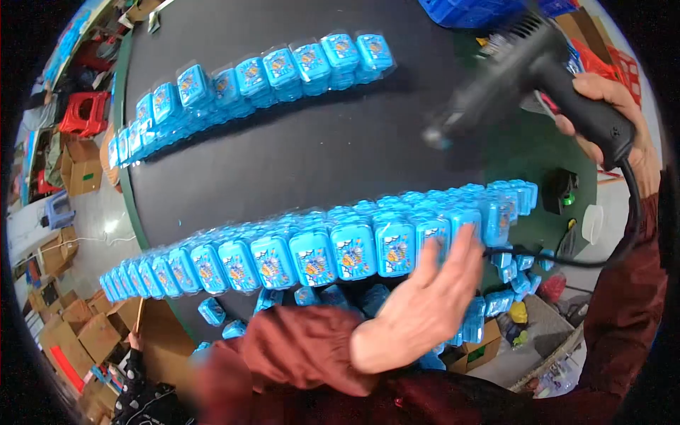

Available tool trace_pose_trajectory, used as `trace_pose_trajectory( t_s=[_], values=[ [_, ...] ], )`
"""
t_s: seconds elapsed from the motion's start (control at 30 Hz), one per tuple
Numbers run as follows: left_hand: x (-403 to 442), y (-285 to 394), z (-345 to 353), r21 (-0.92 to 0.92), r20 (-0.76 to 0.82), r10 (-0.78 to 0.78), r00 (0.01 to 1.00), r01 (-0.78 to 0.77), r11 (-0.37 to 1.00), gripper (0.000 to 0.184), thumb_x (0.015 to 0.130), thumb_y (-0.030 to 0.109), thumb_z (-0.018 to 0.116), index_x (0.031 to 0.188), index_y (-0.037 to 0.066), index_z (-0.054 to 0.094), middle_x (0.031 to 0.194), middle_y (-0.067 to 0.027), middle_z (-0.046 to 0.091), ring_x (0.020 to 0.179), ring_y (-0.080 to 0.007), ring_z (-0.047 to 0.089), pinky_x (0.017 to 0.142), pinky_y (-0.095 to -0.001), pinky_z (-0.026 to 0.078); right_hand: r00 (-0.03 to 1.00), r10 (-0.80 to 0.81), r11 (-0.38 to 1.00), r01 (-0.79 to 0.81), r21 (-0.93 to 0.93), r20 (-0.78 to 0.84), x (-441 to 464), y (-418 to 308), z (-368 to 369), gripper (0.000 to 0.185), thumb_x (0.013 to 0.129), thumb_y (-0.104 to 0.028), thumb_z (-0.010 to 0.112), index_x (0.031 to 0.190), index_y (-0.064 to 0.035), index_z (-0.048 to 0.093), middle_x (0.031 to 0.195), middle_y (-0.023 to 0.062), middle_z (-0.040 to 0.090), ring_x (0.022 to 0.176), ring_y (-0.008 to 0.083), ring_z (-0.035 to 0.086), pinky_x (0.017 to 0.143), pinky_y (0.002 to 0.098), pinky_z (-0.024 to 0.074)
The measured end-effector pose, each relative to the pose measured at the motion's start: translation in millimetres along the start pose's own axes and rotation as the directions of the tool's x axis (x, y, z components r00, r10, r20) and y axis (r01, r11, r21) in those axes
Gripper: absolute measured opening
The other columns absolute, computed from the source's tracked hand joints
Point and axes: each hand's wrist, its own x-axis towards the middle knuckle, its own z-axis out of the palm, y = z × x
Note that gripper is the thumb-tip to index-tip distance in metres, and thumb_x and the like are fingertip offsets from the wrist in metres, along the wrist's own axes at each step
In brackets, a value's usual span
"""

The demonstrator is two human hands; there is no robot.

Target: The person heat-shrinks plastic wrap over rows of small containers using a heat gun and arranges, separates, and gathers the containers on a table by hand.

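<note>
My right hand (632,113) grips the black handle of a heat gun (506,71). The barrel is blurred, and its nozzle points down to the left above the dark table. A black cord runs from the handle down past my sleeve. My left hand (414,312) has its fingers stretched out, with the fingertips against the right part of a long row of small blue boxes with printed cartoon fronts (352,253). Clear film shows around the boxes. Part of the row is hidden behind those fingers.
Another row of blue boxes (251,76) stands farther back on the dark table (304,156). Loose blue boxes (499,302) lie near the front edge. A blue crate (460,13) is at the back right. Another person's sleeve (134,375) shows at lower left, near cardboard boxes (92,329).
</note>
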Motion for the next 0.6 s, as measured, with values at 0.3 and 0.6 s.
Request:
trace_pose_trajectory(
  t_s=[0.3, 0.6],
  values=[
    [-96.5, -43.7, -12.9, 0.179, 0.062, -0.37, 0.927, 0.354, 0.918, 0.052, 0.066, 0.023, 0.064, 0.113, 0.003, 0.054, 0.132, -0.0128, 0.04, 0.123, -0.0335, 0.035, 0.099, -0.0508, 0.02, 0.981, 0.077, 0.997, -0.075, -0.016, 0.179, 18.1, -3.0, 51.6, 0.035, 0.082, -0.017, 0.046, 0.102, 0.0113, 0.041, 0.066, 0.0194, 0.054, 0.027, 0.0198, 0.042, 0.023, 0.0213, 0.0349],
    [-98.1, -45.7, 1.5, 0.099, -0.126, -0.398, 0.909, 0.411, 0.906, 0.031, 0.073, 0.015, 0.064, 0.103, 0.009, 0.062, 0.121, -0.0044, 0.049, 0.104, -0.0208, 0.049, 0.095, -0.0443, 0.025, 0.985, 0.046, 0.998, -0.054, 0.042, 0.167, -0.5, -9.6, 39.6, 0.039, 0.083, -0.018, 0.045, 0.106, 0.0117, 0.036, 0.065, 0.02, 0.053, 0.027, 0.0216, 0.043, 0.023, 0.0225, 0.0373]
  ],
)
